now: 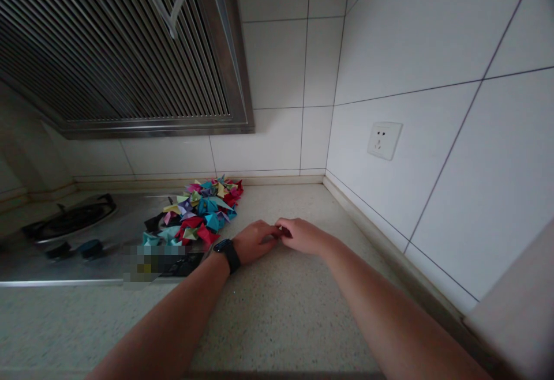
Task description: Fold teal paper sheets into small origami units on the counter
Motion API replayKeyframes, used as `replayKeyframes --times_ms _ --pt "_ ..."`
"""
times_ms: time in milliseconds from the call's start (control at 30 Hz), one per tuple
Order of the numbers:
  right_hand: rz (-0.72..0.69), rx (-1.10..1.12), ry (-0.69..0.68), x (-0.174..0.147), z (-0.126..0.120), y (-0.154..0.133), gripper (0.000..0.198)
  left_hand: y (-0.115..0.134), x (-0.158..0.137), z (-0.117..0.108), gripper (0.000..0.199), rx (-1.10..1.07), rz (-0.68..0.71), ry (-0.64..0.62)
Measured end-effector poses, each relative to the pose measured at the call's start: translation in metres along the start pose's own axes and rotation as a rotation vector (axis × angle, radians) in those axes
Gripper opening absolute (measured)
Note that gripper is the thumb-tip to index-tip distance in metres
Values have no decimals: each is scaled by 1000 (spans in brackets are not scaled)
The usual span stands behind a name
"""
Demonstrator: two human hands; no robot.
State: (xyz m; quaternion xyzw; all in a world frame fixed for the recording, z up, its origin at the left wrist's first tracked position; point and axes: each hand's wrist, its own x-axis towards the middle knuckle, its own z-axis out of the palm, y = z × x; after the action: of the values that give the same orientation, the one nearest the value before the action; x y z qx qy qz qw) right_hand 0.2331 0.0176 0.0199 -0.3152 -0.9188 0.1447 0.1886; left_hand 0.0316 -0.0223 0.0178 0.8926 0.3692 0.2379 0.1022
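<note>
My left hand (256,240), with a dark watch (228,255) on its wrist, meets my right hand (302,236) just above the speckled countertop (281,311). The fingers of both are closed in a pinch, tip to tip. Between the fingertips there may be something small and dark, mostly hidden, whose kind I cannot make out. Left of my left hand lies a heap of folded paper pieces (212,204) in red, blue, teal, yellow, purple and pink, apart from my fingers.
The paper heap covers the right part of a steel gas stove (130,213) with a black burner (73,217) and knobs (90,249). Low above it hangs a slatted range hood (151,68). Tiled walls meet in a corner; a socket (385,140) sits on the right wall.
</note>
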Motion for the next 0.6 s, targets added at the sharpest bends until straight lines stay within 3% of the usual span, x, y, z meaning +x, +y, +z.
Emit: replayKeyframes --times_ms 600 --pt "-2 16 14 0 2 0 22 -6 -1 3 32 -11 -4 31"
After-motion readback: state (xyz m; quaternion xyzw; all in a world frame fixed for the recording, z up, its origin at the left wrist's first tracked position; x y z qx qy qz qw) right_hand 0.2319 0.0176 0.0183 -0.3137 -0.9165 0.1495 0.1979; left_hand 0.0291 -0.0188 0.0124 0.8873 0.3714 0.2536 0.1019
